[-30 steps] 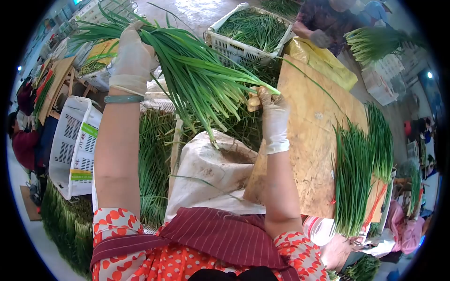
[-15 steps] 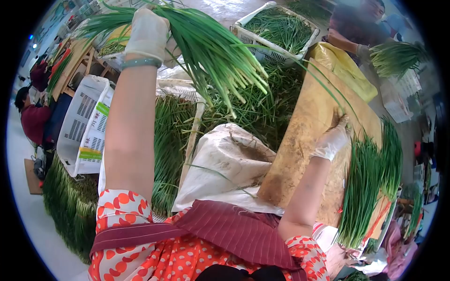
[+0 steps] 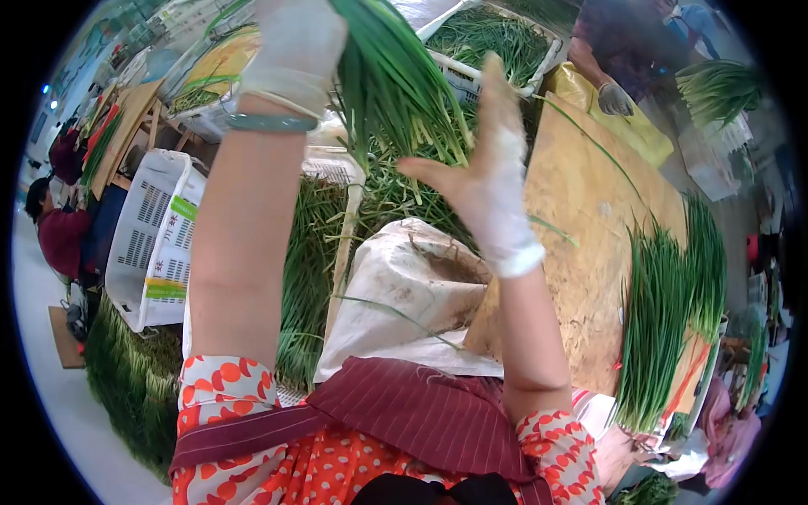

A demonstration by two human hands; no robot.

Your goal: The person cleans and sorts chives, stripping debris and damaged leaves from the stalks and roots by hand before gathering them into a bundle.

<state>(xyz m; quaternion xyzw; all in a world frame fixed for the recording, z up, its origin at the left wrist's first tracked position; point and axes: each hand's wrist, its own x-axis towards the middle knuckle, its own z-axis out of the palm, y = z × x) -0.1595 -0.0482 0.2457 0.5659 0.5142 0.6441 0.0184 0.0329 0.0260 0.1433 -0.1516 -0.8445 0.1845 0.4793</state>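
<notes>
My left hand (image 3: 295,50), in a pale glove, is raised at the top of the view, closed round a bunch of garlic chives (image 3: 400,80). Its fingers are partly hidden. The cut stalk ends hang down to the right. Beside those ends, my right hand (image 3: 488,172) is up with thumb and fingers apart, holding nothing, its glove partly covering it. Below it lies a stained white sack (image 3: 396,278). To its right is a tan board (image 3: 581,252), with bundles of chives (image 3: 656,328) along its right side.
A crate of chives (image 3: 492,46) stands at the far middle, another white crate (image 3: 151,227) at the left. Loose greens (image 3: 421,202) lie beyond the sack. Across the board, a co-worker's gloved hand (image 3: 616,99) is near a yellow bag (image 3: 635,130). More people are at far left.
My right hand has lifted off the board and moved left towards the bunch, opening. My left hand, still gripping the chives, has shifted right and looks closer. The co-worker's hand has moved left.
</notes>
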